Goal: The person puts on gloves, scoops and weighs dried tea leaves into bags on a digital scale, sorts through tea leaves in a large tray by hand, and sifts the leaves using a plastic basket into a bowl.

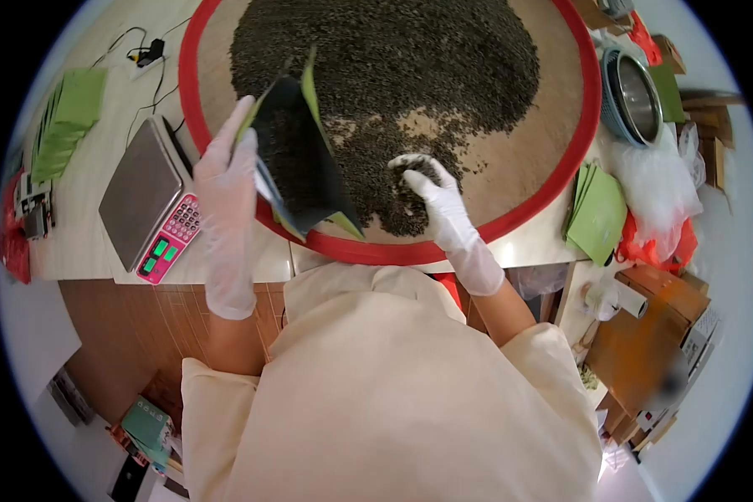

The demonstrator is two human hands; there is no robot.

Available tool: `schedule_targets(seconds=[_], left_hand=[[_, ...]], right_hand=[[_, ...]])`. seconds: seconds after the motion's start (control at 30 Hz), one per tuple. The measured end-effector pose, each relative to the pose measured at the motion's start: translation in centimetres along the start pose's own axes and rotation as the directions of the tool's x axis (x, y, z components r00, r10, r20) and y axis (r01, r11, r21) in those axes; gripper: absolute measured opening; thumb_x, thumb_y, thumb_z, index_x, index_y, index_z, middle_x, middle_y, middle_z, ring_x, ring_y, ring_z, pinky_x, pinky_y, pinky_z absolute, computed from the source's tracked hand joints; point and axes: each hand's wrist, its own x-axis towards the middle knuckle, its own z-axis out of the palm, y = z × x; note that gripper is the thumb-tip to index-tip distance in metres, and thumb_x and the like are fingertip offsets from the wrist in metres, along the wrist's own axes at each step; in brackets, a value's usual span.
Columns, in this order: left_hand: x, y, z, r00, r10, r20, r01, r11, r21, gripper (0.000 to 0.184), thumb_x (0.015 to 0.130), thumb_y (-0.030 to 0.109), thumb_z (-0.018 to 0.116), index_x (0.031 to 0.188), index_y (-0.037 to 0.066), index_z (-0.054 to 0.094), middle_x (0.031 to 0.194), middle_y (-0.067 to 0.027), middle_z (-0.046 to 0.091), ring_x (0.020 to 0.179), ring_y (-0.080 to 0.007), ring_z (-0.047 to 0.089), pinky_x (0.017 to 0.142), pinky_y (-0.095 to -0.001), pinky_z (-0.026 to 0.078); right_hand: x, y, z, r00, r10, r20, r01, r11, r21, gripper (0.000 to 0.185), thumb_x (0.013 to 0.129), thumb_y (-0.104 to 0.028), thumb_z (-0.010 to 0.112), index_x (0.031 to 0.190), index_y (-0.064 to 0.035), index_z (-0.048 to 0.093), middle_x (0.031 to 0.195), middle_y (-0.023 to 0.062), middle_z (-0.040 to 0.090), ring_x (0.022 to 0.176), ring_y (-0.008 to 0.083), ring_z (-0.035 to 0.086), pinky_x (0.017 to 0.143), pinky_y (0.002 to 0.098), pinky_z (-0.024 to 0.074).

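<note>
Dark leaves (368, 171) lie beneath the right hand (433, 191), its fingers curled around some.

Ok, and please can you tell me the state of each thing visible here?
Left hand, closed on the green bag
Green bag, open, dark leaves inside
Dark leaves, loose, heaped
Right hand, curled around leaves
Round tray, holding leaves
Scale, on, display lit
Left-side green packets, fanned out
Right-side green packets, overlapping
Steel bowl, nested in blue basket
</note>
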Motion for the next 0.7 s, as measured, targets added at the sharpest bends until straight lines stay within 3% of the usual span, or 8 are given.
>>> schedule_targets(seconds=[0.27, 0.37, 0.4, 0.5, 0.53, 0.57, 0.63, 0.7], left_hand=[[-1.0, -0.1, 1.6, 0.989, -0.123, 0.083, 0.122, 0.992, 0.014, 0.036, 0.092, 0.010, 0.052, 0.128, 0.013, 0.055, 0.116, -0.0070, 0.062, 0.104, -0.0094, 0.055, 0.091, -0.0212, 0.040], [-1.0, -2.2, 2.1, 0.996, 0.083, 0.039, -0.083, 0.997, -0.003, 0.038, 0.092, 0.013, 0.052, 0.129, 0.016, 0.053, 0.104, -0.0102, 0.067, 0.086, -0.0114, 0.060, 0.079, -0.0244, 0.045], [-1.3, -0.3, 1.6, 0.991, -0.113, 0.073, 0.110, 0.993, 0.038, 0.037, 0.092, 0.012, 0.052, 0.129, 0.016, 0.054, 0.106, -0.0127, 0.066, 0.090, -0.0120, 0.061, 0.082, -0.0252, 0.045], [-1.1, -1.9, 1.8, 0.997, 0.076, 0.023, -0.074, 0.995, -0.065, 0.037, 0.091, 0.012, 0.052, 0.128, 0.014, 0.054, 0.109, -0.0126, 0.065, 0.094, -0.0120, 0.060, 0.086, -0.0248, 0.044], [-1.2, -2.0, 1.7, 0.997, 0.074, 0.022, -0.072, 0.995, -0.068, 0.037, 0.091, 0.012, 0.052, 0.128, 0.014, 0.054, 0.109, -0.0126, 0.065, 0.094, -0.0120, 0.060, 0.086, -0.0248, 0.044], [-1.3, -1.5, 1.5, 0.999, 0.004, 0.037, -0.002, 0.999, -0.039, 0.037, 0.091, 0.011, 0.052, 0.128, 0.013, 0.055, 0.111, -0.0118, 0.065, 0.095, -0.0123, 0.059, 0.087, -0.0247, 0.043], [-1.2, -1.3, 1.4, 0.996, -0.064, 0.055, 0.065, 0.998, -0.010, 0.036, 0.091, 0.011, 0.052, 0.127, 0.012, 0.055, 0.112, -0.0111, 0.064, 0.097, -0.0125, 0.059, 0.089, -0.0246, 0.042], [-1.0, -1.6, 1.1, 0.998, -0.062, 0.022, 0.064, 0.988, -0.141, 0.036, 0.090, 0.009, 0.053, 0.126, 0.011, 0.056, 0.117, -0.0091, 0.062, 0.104, -0.0134, 0.058, 0.092, -0.0244, 0.041]], right_hand=[[-2.0, -8.6, 11.9, 0.992, -0.043, 0.117, 0.034, 0.997, 0.073, 0.018, 0.086, -0.010, 0.062, 0.103, -0.0061, 0.062, 0.086, -0.0012, 0.063, 0.074, 0.0074, 0.057, 0.073, 0.0216, 0.0483], [-0.7, -5.9, 13.0, 0.927, -0.322, 0.190, 0.374, 0.821, -0.431, 0.041, 0.083, -0.017, 0.064, 0.120, -0.0023, 0.052, 0.119, 0.0173, 0.052, 0.110, 0.0254, 0.051, 0.095, 0.0351, 0.0408], [-0.4, -4.9, 12.4, 0.861, -0.438, 0.259, 0.494, 0.600, -0.629, 0.052, 0.085, -0.021, 0.059, 0.131, -0.0035, 0.043, 0.135, 0.0280, 0.035, 0.127, 0.0376, 0.035, 0.104, 0.0401, 0.0315], [-0.3, -4.9, 11.1, 0.854, -0.286, 0.435, 0.519, 0.399, -0.756, 0.050, 0.089, -0.022, 0.052, 0.135, -0.0057, 0.041, 0.137, 0.0332, 0.032, 0.129, 0.0427, 0.032, 0.106, 0.0401, 0.0298], [-0.9, -5.8, 10.5, 0.880, -0.183, 0.438, 0.466, 0.509, -0.724, 0.045, 0.090, -0.018, 0.047, 0.133, -0.0059, 0.045, 0.137, 0.0341, 0.032, 0.128, 0.0435, 0.033, 0.106, 0.0392, 0.0297], [-1.4, -6.7, 10.0, 0.867, -0.200, 0.456, 0.487, 0.529, -0.695, 0.040, 0.091, -0.014, 0.046, 0.131, -0.0055, 0.048, 0.129, 0.0300, 0.045, 0.122, 0.0392, 0.045, 0.103, 0.0354, 0.0350], [-2.8, -8.7, 9.1, 0.888, -0.149, 0.434, 0.367, 0.800, -0.475, 0.037, 0.093, -0.010, 0.045, 0.129, -0.0062, 0.051, 0.119, 0.0201, 0.058, 0.108, 0.0264, 0.058, 0.092, 0.0306, 0.0448], [-4.3, -10.5, 8.1, 0.936, -0.214, 0.279, 0.301, 0.898, -0.321, 0.031, 0.095, -0.011, 0.042, 0.121, -0.0025, 0.057, 0.106, 0.0072, 0.064, 0.083, 0.0090, 0.058, 0.072, 0.0227, 0.0482]])
